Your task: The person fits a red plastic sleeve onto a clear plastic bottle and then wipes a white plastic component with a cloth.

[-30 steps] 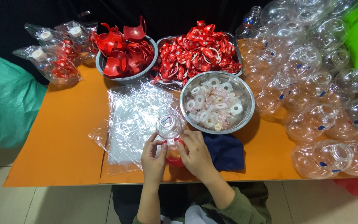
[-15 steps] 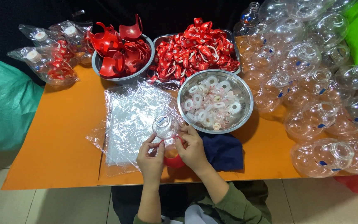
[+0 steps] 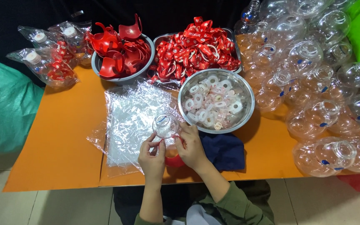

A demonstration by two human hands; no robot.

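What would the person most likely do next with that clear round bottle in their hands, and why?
Probably reach the right hand to the steel bowl of white rings for one. Both hands hold the clear bottle, the left hand steadying it above a red piece, its open neck is bare, and the bowl sits just beside it.

- Left hand: bare, no glove, ring or watch visible; forearm uncovered down to the frame's lower edge.
- Right hand: bare, likewise unadorned.
- Right forearm ends in an olive-green sleeve, pushed up, fabric bunched in folds.
- Pale grey-white garment at chest.
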